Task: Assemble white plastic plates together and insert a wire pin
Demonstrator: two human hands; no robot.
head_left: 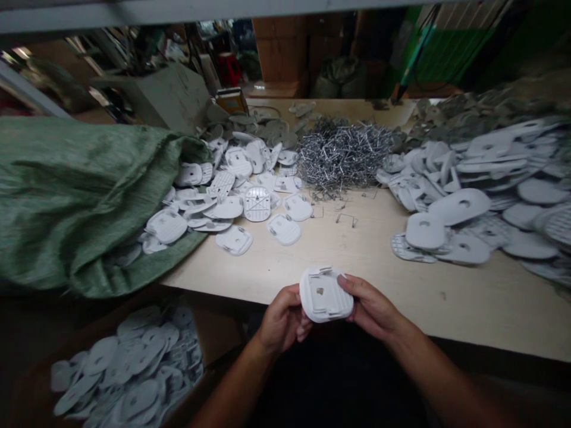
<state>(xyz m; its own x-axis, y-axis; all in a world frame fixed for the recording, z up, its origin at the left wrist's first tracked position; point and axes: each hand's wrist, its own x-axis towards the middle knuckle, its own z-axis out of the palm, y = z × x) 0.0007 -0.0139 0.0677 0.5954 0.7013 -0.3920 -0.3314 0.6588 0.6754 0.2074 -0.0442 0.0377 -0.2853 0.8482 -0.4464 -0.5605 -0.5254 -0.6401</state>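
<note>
Both my hands hold a rounded-square white plastic plate [323, 294] in front of me, just above the near edge of the table. My left hand [283, 318] grips its lower left side, and my right hand [370, 306] pinches its right side with the fingers on top. Its face has raised rectangular parts and a small central hole. A heap of bent metal wire clips [343, 156] lies on the cream table [357, 261] straight ahead, with one loose clip [346, 220] nearer to me.
White plates lie heaped on the table to the left [223, 196] and right [473, 202]. A green woven sack [75, 202] spills over the left side. A cardboard box [214, 333] full of plates sits below the near left edge. A grey shelf edge crosses the top.
</note>
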